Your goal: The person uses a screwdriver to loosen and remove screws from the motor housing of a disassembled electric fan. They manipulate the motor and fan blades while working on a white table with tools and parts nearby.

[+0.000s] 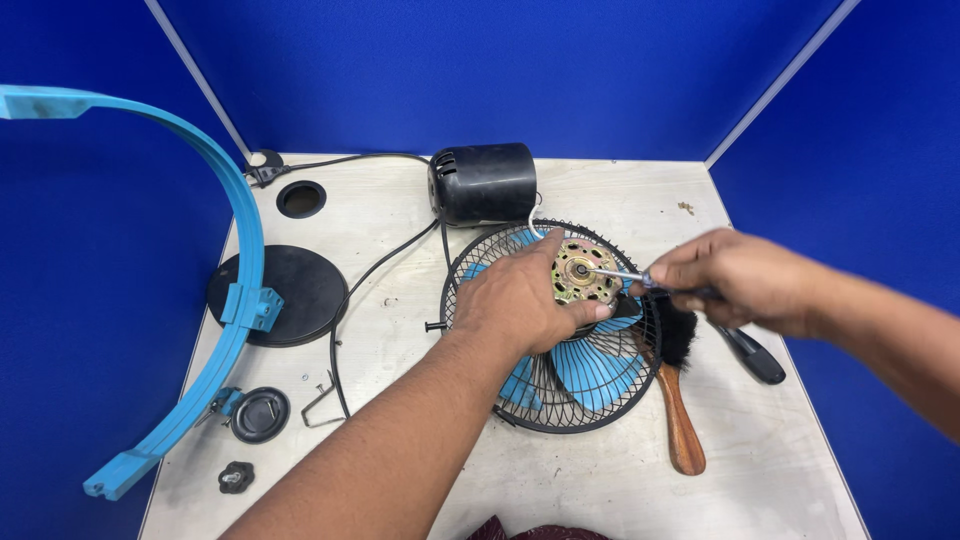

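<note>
Far left: blue ring (215, 290), black disc (300, 290), small cap (260, 414). At centre, wire fan guard (590, 395) with blue blades, brass motor (580, 272) on top, black motor cover (483, 183) beyond. Left hand (520, 300) curled round motor, steadying. Right hand (745, 280) pinching screwdriver (625, 274), tip at hub, probably in a screw. Best kept square, pressed firmly, motor braced. Brush (680, 400) near right.
</note>
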